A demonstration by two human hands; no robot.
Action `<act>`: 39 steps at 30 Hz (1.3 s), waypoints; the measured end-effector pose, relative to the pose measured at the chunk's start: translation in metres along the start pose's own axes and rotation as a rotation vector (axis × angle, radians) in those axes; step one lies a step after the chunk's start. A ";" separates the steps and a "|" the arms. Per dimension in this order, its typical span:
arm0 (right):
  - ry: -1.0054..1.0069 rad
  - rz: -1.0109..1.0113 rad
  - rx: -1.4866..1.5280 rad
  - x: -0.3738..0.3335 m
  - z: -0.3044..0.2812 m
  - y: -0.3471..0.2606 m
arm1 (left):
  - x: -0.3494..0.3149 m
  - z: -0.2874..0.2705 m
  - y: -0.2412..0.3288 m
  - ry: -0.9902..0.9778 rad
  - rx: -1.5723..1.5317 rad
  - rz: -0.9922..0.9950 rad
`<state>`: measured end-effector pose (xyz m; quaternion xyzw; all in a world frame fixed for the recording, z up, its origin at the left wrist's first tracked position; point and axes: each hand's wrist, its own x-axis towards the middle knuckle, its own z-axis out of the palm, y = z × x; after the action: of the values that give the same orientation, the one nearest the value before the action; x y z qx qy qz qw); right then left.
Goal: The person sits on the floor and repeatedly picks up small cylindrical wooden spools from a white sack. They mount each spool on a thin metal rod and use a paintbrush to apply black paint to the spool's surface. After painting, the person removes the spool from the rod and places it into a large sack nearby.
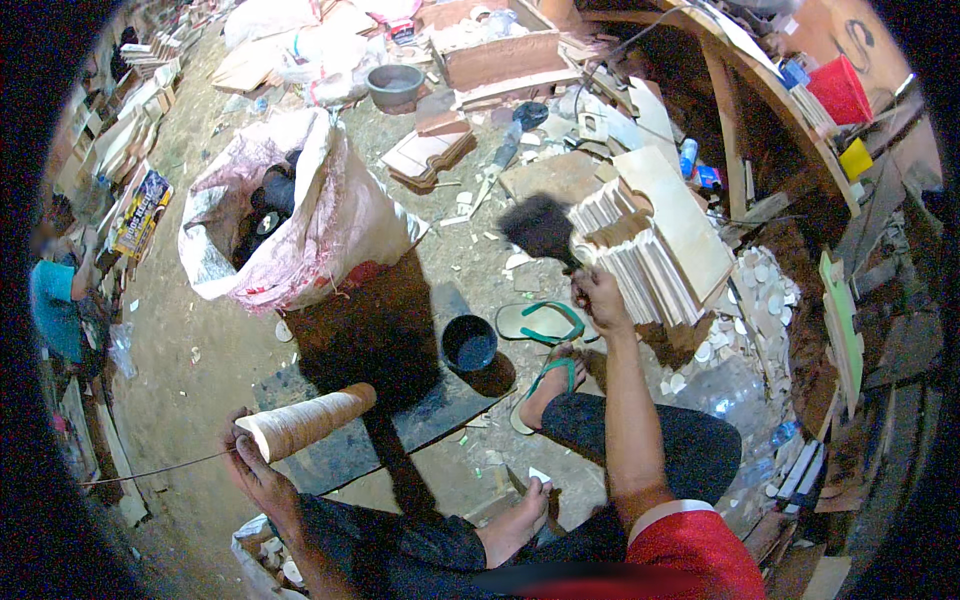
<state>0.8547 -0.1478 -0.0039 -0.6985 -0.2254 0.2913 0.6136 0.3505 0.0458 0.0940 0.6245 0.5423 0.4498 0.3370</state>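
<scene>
My left hand (262,478) is closed round the near end of a long, pale brown, ridged cylinder (318,420), which looks like round wooden pieces stacked together. A thin rod (150,468) sticks out of that end to the left. My right hand (603,300) grips a wide, dark-bristled brush (537,228), raised beside a stack of thin wooden boards (640,265) with curved cut-outs. On the dark mat (350,455) between the hands stands a small black pot (469,343); its contents are hard to make out.
Ahead stands an open white sack (350,205) holding dark round pieces. A green-strapped sandal (540,322) lies by my foot. Wood offcuts (765,300) pile up at right. Farther back are a grey basin (395,88) and wooden crate (500,60). Another person (60,310) is at far left.
</scene>
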 end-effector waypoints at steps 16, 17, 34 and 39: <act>0.617 -0.059 -0.632 0.166 0.061 0.040 | -0.006 -0.002 -0.002 0.119 -0.030 -0.042; 0.605 -0.052 -0.640 0.169 0.060 0.045 | -0.006 -0.002 -0.002 0.148 0.067 -0.034; 0.448 -0.367 -0.221 0.019 0.050 -0.157 | -0.004 0.009 0.031 -0.068 -0.039 0.021; 0.272 -1.136 -0.334 -0.051 0.098 -0.212 | 0.001 0.009 0.038 -0.077 -0.064 0.102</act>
<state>0.7592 -0.0801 0.2046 -0.5870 -0.5250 -0.2130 0.5784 0.3731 0.0400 0.1250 0.6570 0.4817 0.4593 0.3542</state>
